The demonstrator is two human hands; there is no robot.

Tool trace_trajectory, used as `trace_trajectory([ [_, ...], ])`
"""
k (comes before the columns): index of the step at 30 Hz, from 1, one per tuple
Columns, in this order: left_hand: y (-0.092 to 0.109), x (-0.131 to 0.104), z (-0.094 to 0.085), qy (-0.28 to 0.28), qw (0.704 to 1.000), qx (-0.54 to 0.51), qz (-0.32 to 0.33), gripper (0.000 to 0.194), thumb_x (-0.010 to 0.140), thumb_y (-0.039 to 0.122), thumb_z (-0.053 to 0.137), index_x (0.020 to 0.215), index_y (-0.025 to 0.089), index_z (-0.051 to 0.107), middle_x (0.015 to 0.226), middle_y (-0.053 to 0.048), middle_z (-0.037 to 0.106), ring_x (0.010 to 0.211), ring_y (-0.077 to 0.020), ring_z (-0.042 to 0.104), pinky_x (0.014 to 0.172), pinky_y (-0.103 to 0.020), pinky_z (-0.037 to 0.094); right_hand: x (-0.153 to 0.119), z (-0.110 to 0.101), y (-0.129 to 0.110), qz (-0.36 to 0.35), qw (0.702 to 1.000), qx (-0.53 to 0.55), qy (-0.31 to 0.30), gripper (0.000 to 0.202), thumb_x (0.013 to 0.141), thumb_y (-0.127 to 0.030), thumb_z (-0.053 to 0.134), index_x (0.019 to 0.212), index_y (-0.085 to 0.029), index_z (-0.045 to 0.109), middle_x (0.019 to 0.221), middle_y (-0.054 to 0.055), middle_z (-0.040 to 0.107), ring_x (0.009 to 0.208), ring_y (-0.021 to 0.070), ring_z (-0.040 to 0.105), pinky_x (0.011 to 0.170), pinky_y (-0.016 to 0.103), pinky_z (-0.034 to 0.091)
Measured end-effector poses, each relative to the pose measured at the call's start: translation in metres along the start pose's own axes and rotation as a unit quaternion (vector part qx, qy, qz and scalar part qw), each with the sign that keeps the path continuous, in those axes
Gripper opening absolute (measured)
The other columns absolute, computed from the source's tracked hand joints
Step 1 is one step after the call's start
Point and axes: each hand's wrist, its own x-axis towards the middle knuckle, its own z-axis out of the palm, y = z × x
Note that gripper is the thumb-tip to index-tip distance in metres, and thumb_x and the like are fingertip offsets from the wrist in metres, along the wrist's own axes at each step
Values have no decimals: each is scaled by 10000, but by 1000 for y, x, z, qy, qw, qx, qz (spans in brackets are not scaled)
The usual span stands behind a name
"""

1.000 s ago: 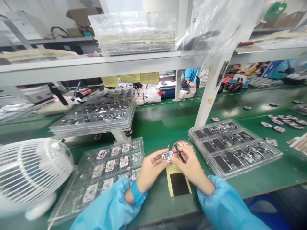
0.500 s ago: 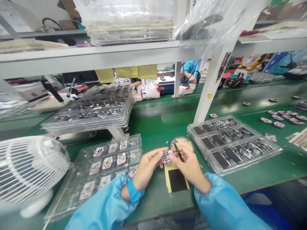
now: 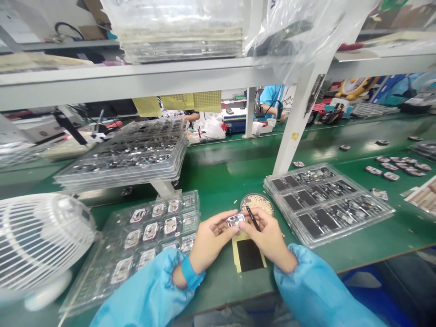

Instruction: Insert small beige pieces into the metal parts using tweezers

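My left hand (image 3: 211,236) is closed around the edge of a small silver electronic housing (image 3: 235,220) with rounded corners, rather like a watch case. My right hand (image 3: 270,237) keeps black tweezers (image 3: 252,218) between its fingers, their upper end pointing up and left. Its thumb also touches the housing's right side. Beneath the hands lie a yellow sheet (image 3: 235,256) and a black rectangular pad (image 3: 250,255). Just beyond them stands a round dish (image 3: 242,204) of tiny pale pieces. Fingers hide the housing's underside and the tweezers' lower end.
On the left, a clear tray (image 3: 112,227) carries similar housings beside a white fan (image 3: 41,245). Stacked trays (image 3: 116,181) sit behind it. To the right is a tray of dark screens and small parts (image 3: 316,243). A white post (image 3: 289,141) rises behind that.
The housing has tilted in my fingers, and its face now catches more light. Both hands stay nearly in place. The whole view has shifted slightly.
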Motion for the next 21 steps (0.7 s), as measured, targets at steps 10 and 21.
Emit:
trace_trajectory([
  [10, -3, -1, 5, 14, 996, 21, 81, 254, 791, 261, 776, 1034, 189, 774, 1162, -107, 670, 1068, -248, 671, 932, -350, 560, 3, 9, 0, 35, 999, 20, -23, 362, 736, -456, 825, 920, -190, 661, 865, 30, 707, 828, 206, 672, 764, 307, 539],
  [21, 6, -9, 12, 46, 970, 224, 83, 234, 875, 301, 682, 1063, 219, 794, 836, -58, 700, 771, -190, 605, 702, -272, 478, 0, 9, -2, 1, 998, -63, 4, 314, 794, -433, 752, 740, -197, 553, 698, -3, 602, 658, 170, 550, 617, 273, 428],
])
